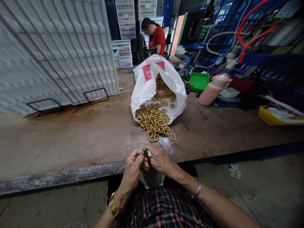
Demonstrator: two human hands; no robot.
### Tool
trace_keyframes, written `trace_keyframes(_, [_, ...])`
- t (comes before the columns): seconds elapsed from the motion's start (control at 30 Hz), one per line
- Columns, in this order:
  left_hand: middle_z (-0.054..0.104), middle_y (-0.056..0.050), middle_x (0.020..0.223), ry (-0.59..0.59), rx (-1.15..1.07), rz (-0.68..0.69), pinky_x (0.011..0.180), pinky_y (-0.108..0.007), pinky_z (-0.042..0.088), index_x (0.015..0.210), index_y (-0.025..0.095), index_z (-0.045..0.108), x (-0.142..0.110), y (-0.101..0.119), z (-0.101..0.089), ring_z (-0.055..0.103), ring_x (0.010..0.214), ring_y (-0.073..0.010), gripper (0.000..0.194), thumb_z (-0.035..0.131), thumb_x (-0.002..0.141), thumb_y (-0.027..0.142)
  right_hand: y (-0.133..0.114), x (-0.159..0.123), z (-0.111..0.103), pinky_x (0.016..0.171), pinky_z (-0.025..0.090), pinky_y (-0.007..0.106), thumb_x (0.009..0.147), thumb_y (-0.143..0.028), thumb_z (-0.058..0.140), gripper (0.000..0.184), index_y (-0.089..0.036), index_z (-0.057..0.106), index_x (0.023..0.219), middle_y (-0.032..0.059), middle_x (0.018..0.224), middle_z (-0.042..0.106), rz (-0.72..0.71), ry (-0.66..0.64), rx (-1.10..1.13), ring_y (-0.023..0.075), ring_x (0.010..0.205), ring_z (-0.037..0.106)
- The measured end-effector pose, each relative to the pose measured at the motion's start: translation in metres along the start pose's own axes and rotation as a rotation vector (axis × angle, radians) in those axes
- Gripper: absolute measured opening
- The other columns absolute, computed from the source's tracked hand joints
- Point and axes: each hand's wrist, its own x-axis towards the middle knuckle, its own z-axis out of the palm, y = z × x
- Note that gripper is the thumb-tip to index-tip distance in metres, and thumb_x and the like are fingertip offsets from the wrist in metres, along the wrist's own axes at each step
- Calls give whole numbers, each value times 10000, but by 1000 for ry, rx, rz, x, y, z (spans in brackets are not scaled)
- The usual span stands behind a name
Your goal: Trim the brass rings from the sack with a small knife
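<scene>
A plaid shirt (163,207) lies nearest. Farther, the desk (95,136) carries a white bag (140,93), its mouth facing near, with gold-coloured rings (154,122) heaped inside and out onto the wood. By the near edge, left hand (133,165) and right hand (161,159) meet, both grips pinching a small dark piece (145,153), details unclear.

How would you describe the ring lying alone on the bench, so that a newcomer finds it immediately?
On the brown workbench, find the white bag with red print, its mouth facing the viewer. Gold-coloured rings spill from it onto the wood. The lone ring lies just right of the pile's near end, apart from the others.
</scene>
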Motion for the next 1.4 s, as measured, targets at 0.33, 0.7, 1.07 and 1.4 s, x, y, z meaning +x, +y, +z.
trace_keyframes(0.33, [550,25,573,39,135,37,539,-205,389,799,157,515,0,-3,-4,501,525,-89,239,507,825,395,-3,-2,2,562,309,235,708,-94,424,193,-171,561,819,40,719,636,5,-101,-232,157,649,558])
trace_keyframes(0.7, [539,19,516,-93,129,-70,535,-213,375,686,168,530,-28,11,0,473,481,-90,251,542,809,386,-7,7,-7,561,304,264,704,-100,425,288,-167,544,957,72,779,658,220,-122,-443,183,658,579])
trace_keyframes(1.07, [658,-63,783,52,-335,-289,474,-203,433,713,144,546,-6,5,4,617,656,-149,261,729,637,314,55,-9,-64,656,363,265,846,-287,462,202,-183,514,1011,71,960,625,475,294,-493,194,837,585])
trace_keyframes(1.4, [622,-51,722,72,-523,-379,488,-207,436,627,123,565,3,2,2,564,605,-111,212,735,620,250,50,-9,-64,579,334,255,828,-278,470,163,-196,491,968,61,942,551,516,208,-588,175,733,572])
